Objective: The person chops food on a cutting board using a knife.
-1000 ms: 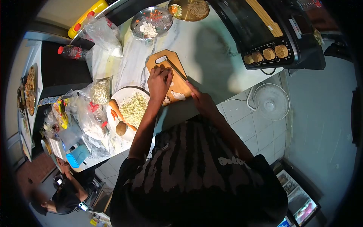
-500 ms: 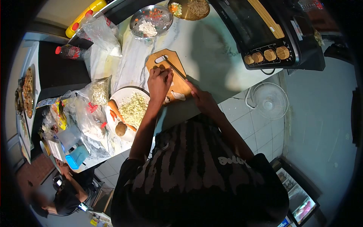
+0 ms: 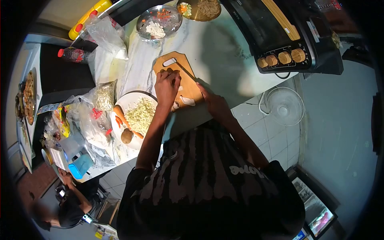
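Observation:
My right hand [image 3: 214, 103] is closed on the handle of a knife [image 3: 186, 71], whose blade lies slanted over the wooden cutting board [image 3: 192, 88]. On the board's left side my left hand [image 3: 167, 90] has its fingers bent and pressed together around a small brown item [image 3: 170, 71], mostly hidden by them. White pieces [image 3: 187, 101] lie on the board near its lower edge. Left of my left forearm, a white plate [image 3: 129, 99] bears chopped pale green bits [image 3: 141, 116], a carrot [image 3: 121, 113] and a round brown item [image 3: 127, 136].
At the back stand a metal bowl [image 3: 144, 20] and a metal plate [image 3: 196, 17] with cut food. A black oven [image 3: 280, 48] is at right. Plastic bags [image 3: 98, 128], a bottle [image 3: 74, 55] and a blue container [image 3: 81, 165] are at left. Another person [image 3: 74, 200] sits lower left.
My left hand's fingers have shifted slightly on the brown item. The knife stays over the board, with its angle slightly changed. The whole view has drifted a little.

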Demonstrator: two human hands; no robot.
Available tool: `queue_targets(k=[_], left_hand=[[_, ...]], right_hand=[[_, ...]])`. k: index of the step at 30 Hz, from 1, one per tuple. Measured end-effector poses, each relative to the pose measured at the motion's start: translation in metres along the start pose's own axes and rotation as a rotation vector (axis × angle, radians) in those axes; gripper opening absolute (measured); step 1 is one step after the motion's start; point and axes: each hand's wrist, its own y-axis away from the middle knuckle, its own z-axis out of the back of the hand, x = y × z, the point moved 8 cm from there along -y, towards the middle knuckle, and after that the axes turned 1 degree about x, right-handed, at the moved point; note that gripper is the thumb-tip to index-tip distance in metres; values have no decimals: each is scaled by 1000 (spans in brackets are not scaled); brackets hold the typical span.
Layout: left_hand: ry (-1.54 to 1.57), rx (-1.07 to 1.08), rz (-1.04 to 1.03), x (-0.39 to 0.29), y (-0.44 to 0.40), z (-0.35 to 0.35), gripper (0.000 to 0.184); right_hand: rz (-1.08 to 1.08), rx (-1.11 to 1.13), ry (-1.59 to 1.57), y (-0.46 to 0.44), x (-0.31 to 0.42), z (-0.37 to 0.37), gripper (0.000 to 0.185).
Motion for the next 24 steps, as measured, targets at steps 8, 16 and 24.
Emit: queue_targets(k=[8, 16, 24], left_hand=[[153, 5, 221, 15, -1, 0, 17], [118, -30, 124, 9, 0, 3, 14], [69, 23, 73, 4, 0, 3, 13]], right_hand=[[-47, 39, -271, 11, 13, 1, 47], [4, 11, -176, 7, 7, -5, 54], [71, -11, 102, 5, 5, -5, 65]])
